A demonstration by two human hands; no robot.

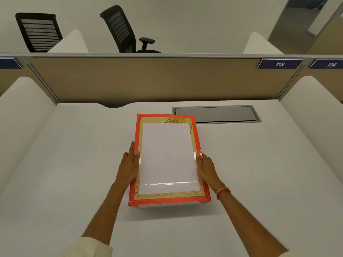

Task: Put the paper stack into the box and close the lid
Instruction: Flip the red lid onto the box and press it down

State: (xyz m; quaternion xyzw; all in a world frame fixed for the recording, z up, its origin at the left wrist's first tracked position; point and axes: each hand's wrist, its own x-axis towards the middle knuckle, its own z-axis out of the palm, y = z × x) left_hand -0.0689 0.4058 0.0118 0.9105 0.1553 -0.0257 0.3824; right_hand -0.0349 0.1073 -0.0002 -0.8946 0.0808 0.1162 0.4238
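A flat red box (168, 200) with a gold-bordered lid (167, 120) is in the middle of the white desk (74, 164). The lid has a glossy clear window, and the white paper stack (168, 156) shows through it. A pale strip shows under the lid's near edge. The near end casts a shadow on the desk and seems to be slightly above it. My left hand (129, 164) grips the left long side, thumb on top. My right hand (206, 168) grips the right long side the same way.
A grey metal cable hatch (222, 114) is set into the desk just behind the box on the right. Beige partition panels (148, 78) wall the desk at the back, white dividers at both sides. Two black office chairs (122, 28) stand beyond the partition.
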